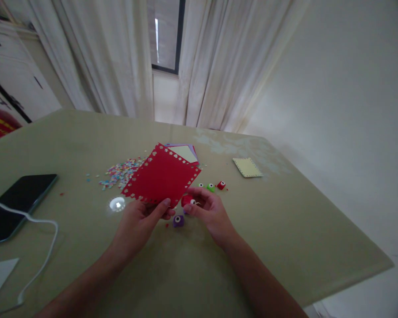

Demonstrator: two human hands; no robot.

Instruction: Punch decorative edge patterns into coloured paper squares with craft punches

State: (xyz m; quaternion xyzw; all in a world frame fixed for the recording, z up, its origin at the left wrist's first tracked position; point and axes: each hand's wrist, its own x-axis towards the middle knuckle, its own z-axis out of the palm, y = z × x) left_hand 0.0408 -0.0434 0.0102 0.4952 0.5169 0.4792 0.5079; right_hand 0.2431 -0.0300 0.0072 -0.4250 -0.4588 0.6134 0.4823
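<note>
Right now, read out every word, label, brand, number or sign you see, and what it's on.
No words or numbers are legible.
Red object at the left edge: yellow markings, too blurred to read.
Small punches: dark marks on white discs, too small to identify surely.

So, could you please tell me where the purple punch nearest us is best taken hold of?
Probably by its left and right sides, coming from the near side of the table: the purple punch looks small and blocky, while the left hand and right hand crowd its far side.
</note>
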